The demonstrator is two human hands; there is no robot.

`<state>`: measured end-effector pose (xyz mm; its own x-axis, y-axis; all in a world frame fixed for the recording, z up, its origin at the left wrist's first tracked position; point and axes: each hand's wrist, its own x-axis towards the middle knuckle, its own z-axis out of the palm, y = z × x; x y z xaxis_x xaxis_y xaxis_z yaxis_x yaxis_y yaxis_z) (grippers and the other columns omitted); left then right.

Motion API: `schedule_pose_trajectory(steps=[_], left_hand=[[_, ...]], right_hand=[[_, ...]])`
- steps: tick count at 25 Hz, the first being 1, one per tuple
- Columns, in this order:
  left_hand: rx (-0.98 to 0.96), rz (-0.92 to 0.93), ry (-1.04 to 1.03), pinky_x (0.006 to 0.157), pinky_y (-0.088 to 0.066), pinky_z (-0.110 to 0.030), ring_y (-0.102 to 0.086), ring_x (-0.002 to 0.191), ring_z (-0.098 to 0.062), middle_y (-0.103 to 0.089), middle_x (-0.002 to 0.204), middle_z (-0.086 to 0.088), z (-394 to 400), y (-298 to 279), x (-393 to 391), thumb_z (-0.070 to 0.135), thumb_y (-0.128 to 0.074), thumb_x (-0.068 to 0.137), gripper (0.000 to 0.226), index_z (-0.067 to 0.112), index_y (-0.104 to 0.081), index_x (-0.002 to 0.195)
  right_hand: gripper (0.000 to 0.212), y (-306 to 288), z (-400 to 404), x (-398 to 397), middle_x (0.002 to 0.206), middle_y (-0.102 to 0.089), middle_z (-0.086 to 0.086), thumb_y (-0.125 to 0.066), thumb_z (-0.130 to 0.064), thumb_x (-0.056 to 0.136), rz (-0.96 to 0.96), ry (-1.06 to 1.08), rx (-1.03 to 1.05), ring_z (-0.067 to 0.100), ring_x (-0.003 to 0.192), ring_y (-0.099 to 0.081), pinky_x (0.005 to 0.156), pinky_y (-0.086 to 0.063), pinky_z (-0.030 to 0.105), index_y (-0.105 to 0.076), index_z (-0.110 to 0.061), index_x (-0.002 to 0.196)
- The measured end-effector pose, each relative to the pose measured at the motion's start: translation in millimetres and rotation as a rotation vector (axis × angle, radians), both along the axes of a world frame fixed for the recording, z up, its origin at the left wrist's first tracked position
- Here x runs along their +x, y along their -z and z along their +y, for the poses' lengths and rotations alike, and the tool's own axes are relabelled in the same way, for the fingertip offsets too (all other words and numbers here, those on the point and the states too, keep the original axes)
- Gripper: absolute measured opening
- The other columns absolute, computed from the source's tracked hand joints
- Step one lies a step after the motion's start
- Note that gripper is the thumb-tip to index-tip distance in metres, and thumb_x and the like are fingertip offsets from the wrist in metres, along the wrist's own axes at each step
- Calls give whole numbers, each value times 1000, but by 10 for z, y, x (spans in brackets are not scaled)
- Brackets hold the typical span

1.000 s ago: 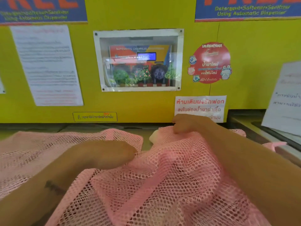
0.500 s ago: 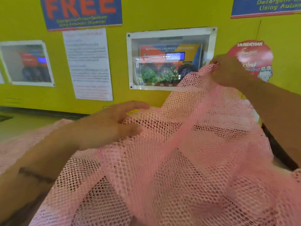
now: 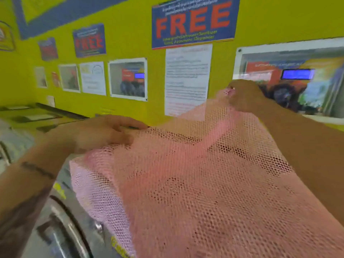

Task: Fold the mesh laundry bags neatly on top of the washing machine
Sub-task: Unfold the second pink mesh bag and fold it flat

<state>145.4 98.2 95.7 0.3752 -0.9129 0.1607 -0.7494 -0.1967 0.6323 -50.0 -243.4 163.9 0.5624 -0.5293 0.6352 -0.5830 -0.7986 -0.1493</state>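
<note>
Above washer top: right hand (image 3: pixel 245 95) pinches mesh bag (image 3: pixel 186 183) corner; left hand (image 3: pixel 104 133) fingers loose on edge.

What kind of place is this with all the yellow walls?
Most likely a self-service laundromat. A washing machine door sits below, a blue FREE sign advertises an automatic detergent dispenser, and the hands hold a pink mesh laundry bag.

The pink mesh bag (image 3: pixel 195 183) is spreading between the left hand (image 3: pixel 104 133) and raised right hand (image 3: pixel 245 95), blocking passage there. Beyond the fingertips, the yellow wall (image 3: pixel 134 43) is closing off reach, seemingly near.
</note>
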Motion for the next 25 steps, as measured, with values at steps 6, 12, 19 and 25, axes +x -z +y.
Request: schedule_pose_trajectory(steps=[6, 12, 19, 25], left_hand=[[-47, 19, -112, 57, -40, -15, -54, 59, -1, -64, 65, 15, 175, 370, 736, 18, -63, 92, 23, 36, -76, 97], [-215, 87, -226, 84, -48, -26, -67, 92, -9, -75, 96, 11, 224, 484, 1335, 17, -63, 91, 22, 33, -78, 94], [-163, 29, -330, 80, -51, -26, -68, 79, -6, -76, 84, 17, 363, 825, 1984, 20, -69, 86, 18, 35, -78, 86], [-103, -63, -402, 75, -46, -12, -66, 88, -6, -74, 89, 11, 476, 954, 2273, 12, -63, 88, 22, 29, -76, 87]], right_hand=[[37, 442, 306, 1129, 120, -62, 14, -56, -2, 82, 48, -28, 153, 36, 99, -60, 75, -50, 36, -62, -16, 116], [41, 211, 344, 1751, 119, -61, 17, -52, -1, 79, 37, 37, 17, 39, 102, -60, 82, -54, 42, -62, -16, 117], [40, 239, 382, 2548, 117, -61, 18, -52, -4, 82, 188, 18, -51, 41, 103, -61, 84, -54, 44, -61, -15, 119], [30, 634, 289, 3073, 111, -63, 14, -51, -7, 86, 292, 15, -150, 37, 98, -63, 79, -51, 41, -61, -16, 113]])
